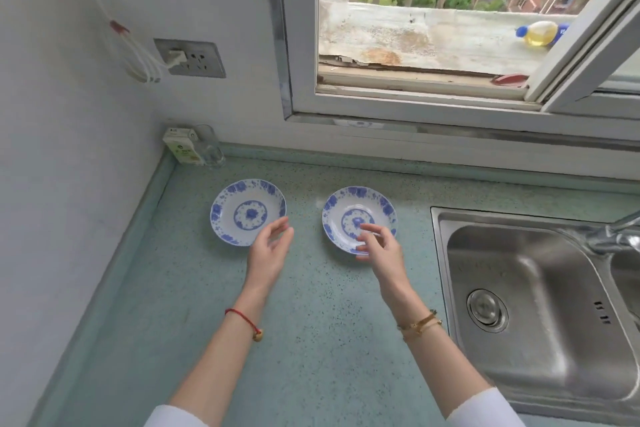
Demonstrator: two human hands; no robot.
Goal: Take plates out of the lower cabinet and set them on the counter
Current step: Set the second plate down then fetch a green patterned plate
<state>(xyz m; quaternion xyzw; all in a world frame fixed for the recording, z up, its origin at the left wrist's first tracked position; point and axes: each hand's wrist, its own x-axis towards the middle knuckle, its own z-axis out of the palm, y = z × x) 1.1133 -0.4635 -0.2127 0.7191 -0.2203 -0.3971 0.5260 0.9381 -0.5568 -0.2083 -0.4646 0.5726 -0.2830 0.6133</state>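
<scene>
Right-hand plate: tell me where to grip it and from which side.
Grip the right-hand plate by its raised blue-flowered rim, probably at the near edge by the right hand. It lies flat and upright on the counter, so fingertips slip under the lip with the thumb on top. The sink crowds its right side, so come from the front.

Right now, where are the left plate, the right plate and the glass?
left plate (248, 211): head view, centre medallion.
right plate (346, 218): head view, inner well.
glass (211, 146): head view, side wall.
</scene>
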